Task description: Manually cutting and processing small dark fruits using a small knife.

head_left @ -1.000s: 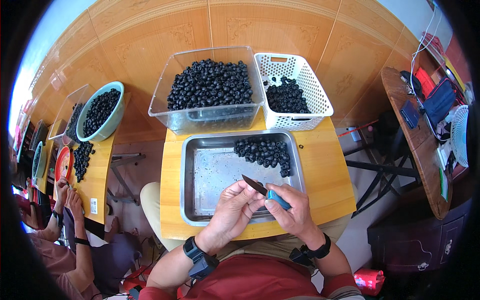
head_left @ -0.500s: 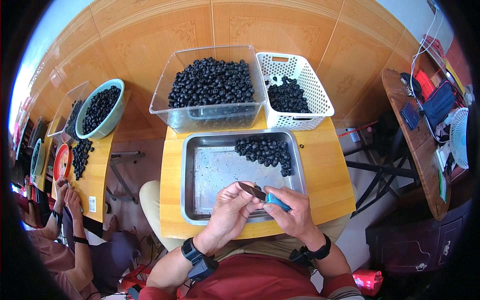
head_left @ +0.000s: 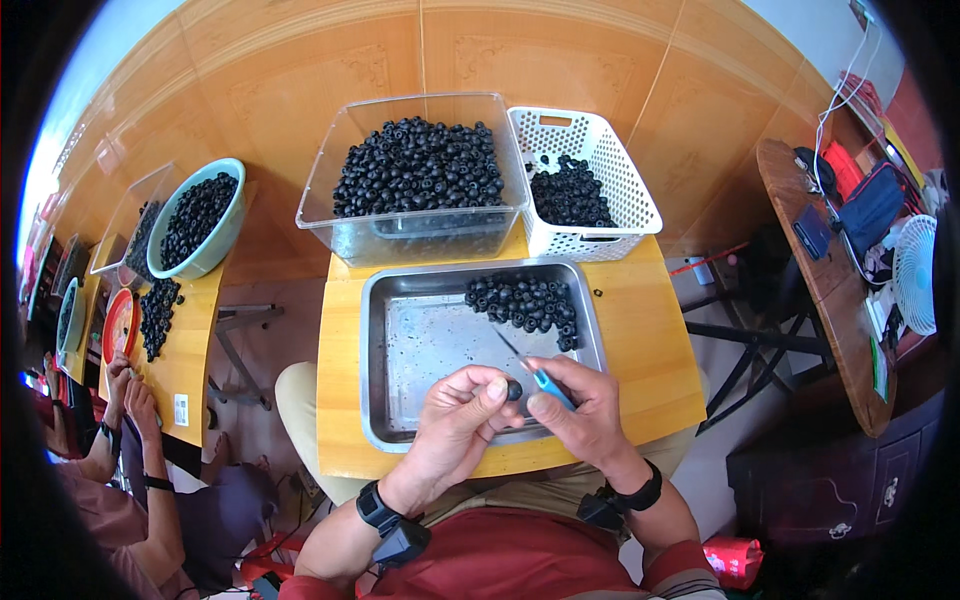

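Observation:
Over the near edge of a steel tray (head_left: 410, 345), my left hand (head_left: 450, 415) pinches a small round black piece (head_left: 514, 390) between thumb and fingers. My right hand (head_left: 585, 405) grips a small knife (head_left: 552, 387) by its blue handle. The knife's thin blade points up and away, apart from the piece. A heap of similar black pieces (head_left: 525, 303), several showing a hole in the top, lies in the tray's far right corner. Dark specks dot the tray bottom.
Behind the tray, a clear plastic bin (head_left: 330, 225) and a white perforated basket (head_left: 640, 195) hold more black pieces. At left a person's hands (head_left: 135, 400) work beside a red plate (head_left: 121, 325) and a green basin (head_left: 232, 215). A cluttered wooden table (head_left: 815, 285) stands right.
The knife has come away from the left hand's fingers, its blade swinging from pointing left to pointing up and away. The black piece in my left hand now shows plainly.

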The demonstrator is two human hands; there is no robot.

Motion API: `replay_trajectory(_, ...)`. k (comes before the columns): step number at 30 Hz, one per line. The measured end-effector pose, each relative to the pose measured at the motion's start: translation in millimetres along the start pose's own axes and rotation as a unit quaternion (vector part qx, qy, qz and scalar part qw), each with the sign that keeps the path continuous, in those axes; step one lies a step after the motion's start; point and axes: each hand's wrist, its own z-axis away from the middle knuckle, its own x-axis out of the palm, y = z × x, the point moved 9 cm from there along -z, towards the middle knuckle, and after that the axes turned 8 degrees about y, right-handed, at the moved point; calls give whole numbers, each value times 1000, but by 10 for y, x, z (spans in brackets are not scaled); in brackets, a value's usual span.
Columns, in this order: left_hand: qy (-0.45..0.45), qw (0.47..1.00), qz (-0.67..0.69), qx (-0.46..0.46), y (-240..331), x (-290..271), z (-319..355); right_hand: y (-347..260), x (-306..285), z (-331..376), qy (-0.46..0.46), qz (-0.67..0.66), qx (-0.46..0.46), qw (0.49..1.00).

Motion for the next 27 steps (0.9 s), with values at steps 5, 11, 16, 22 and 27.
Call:
replay_trajectory(5,-18,1000,-2,-17,-61,-39,-11,147,110,57,-55,-23,44,997)
replay_trajectory(11,-43,998,-15,-34,-85,-36,23,287,107,139,-64,-128,213,967)
replay_trajectory(16,-49,997,-36,-40,-52,-4,19,61,111,100,-81,-12,49,995)
replay_trajectory(22,19,989,-146,-26,-58,-75,-20,100,-153,-74,13,56,19,998)
replay_trajectory(27,-6,919,-389,67,-24,-68,-151,21,-768,-879,167,153,-9,974)
